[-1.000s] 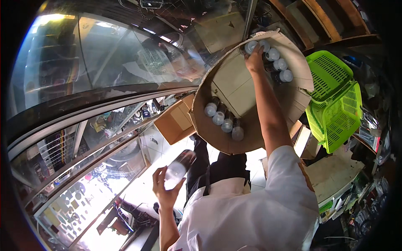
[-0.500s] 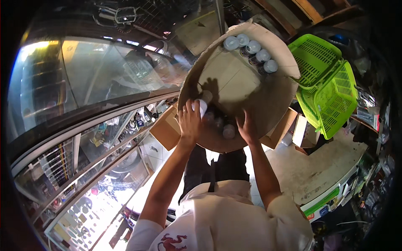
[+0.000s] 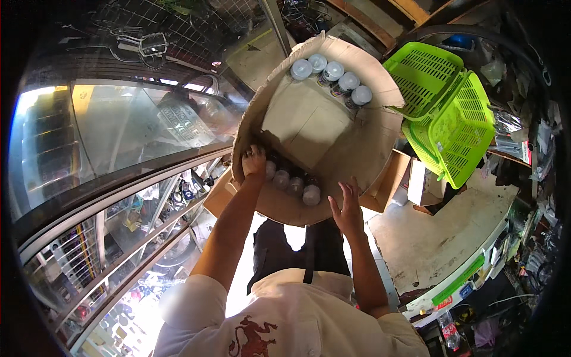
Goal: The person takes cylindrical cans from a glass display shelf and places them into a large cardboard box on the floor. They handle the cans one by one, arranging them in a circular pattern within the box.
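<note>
My left hand (image 3: 254,162) is down inside the open cardboard box (image 3: 377,122), close against its left wall, at the left end of the near row of capped cans (image 3: 295,186). Its fingers bend downward and sit close together; their tips drop into shadow, so I cannot tell whether they are clamped on a can or only resting there. My right hand (image 3: 348,208) holds nothing: its fingers are spread, thumb well apart from the rest, over the box's near right edge, just beside the rightmost can of that row. Whether it touches the cardboard I cannot tell.

Four pale caps show in the near row, lined up along the near wall. Across the bare middle of the box floor, the far row of capped cans (image 3: 333,71) shows five more, upright along the far wall. The green basket (image 3: 471,134) is outside, just beyond the box's right side.

Half a second ago a white cap showed under my left fingers; now I see none there, and the hand is lower against the wall. My right fingers are spread wider than they were then. The far row has kept its five cans.
</note>
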Demonstrator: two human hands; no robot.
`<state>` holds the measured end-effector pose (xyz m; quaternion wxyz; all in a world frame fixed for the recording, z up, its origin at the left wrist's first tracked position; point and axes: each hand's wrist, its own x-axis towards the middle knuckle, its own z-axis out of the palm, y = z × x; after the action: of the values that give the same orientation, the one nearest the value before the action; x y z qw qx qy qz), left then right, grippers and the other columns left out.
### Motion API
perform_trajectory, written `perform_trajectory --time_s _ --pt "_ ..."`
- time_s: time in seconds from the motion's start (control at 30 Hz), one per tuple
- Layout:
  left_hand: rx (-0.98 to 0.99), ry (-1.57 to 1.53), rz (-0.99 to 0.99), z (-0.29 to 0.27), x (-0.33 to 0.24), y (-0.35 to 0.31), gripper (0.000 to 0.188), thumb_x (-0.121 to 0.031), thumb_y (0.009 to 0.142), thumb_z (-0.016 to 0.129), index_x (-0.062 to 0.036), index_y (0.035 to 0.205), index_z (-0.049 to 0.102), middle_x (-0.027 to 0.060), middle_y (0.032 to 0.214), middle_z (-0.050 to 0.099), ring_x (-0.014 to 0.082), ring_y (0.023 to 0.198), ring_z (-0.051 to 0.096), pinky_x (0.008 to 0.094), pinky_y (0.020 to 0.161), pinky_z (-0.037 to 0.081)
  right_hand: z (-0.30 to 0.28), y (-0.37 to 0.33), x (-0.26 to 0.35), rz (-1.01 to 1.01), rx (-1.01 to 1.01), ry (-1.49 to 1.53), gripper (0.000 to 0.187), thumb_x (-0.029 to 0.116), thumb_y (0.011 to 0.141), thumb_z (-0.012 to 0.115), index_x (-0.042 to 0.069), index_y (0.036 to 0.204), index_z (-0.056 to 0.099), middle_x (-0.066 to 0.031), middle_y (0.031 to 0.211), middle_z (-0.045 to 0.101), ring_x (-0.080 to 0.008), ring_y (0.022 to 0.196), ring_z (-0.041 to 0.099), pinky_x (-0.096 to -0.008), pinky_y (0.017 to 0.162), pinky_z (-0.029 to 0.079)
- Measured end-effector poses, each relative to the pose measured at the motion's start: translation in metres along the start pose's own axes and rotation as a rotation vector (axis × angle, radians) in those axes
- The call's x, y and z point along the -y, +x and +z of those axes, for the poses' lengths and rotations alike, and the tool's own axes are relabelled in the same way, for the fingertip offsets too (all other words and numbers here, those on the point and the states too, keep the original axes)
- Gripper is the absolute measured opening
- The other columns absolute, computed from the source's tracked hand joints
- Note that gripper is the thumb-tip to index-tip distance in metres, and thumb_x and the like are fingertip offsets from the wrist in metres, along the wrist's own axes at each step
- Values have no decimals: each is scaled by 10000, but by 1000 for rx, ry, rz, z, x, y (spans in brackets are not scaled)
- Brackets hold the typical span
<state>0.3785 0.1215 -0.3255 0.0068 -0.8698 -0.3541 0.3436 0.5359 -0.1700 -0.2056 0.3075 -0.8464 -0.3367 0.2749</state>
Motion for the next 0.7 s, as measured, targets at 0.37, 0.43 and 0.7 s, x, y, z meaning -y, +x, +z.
perform_trajectory --time_s 0.37,0.43,0.7 --pt "-72 -498 203 -62 1 -100 578 -273 931 624 -57 1448 481 190 1530 445 393 1397 453 514 1084 447 23 -26 9 -117 30 -164 558 331 1013 607 28 1439 412 -300 1551 322 -460 1404 415 -551 1104 445" --pt "-230 -711 336 -63 8 -137 554 -295 949 614 -54 1432 490 196 1493 482 395 1346 501 517 1051 474 30 -31 25 -151 45 -185 550 342 1013 607 22 1425 431 -284 1522 383 -448 1381 443 -532 1083 458" --pt "-321 -1050 463 -40 107 -331 466 -308 951 658 -65 1340 578 193 1303 628 397 1164 618 478 1004 493 93 -70 110 -419 117 -169 519 289 928 729 8 1306 510 -267 1204 613 -450 1134 591 -505 961 499"
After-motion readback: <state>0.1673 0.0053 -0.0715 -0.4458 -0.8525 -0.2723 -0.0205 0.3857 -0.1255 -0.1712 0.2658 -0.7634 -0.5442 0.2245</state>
